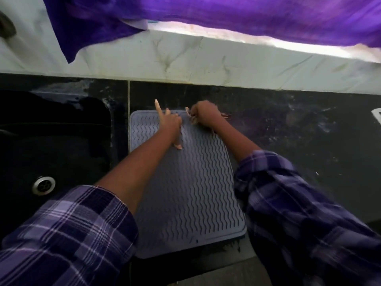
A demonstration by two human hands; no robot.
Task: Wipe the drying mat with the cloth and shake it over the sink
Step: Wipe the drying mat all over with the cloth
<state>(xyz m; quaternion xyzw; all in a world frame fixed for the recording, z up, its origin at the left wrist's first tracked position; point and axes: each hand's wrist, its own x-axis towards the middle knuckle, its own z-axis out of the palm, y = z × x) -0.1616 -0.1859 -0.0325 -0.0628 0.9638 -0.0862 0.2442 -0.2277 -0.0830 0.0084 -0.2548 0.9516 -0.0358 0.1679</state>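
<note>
At the centre of the frame a grey rectangular silicone drying mat (198,182) with a wavy ribbed surface lies flat on the dark speckled stone worktop (299,131), its long side running from the lower middle up toward the pale tiled wall (206,65). Just left of the mat sits the black sink (51,145), with a round metal drain (43,185) showing at lower left. The left hand (171,124) rests on the upper left part of the mat with its fingers spread wide and straight, the index finger pointing up toward the wall. The right hand (204,116), at the mat's upper right edge, is curled tight around a small bunched cloth (192,117) of which only pale scraps show. Both forearms come out of purple plaid sleeves (68,234). Across the top of the frame hangs a purple fabric (247,15), blurred.
</note>
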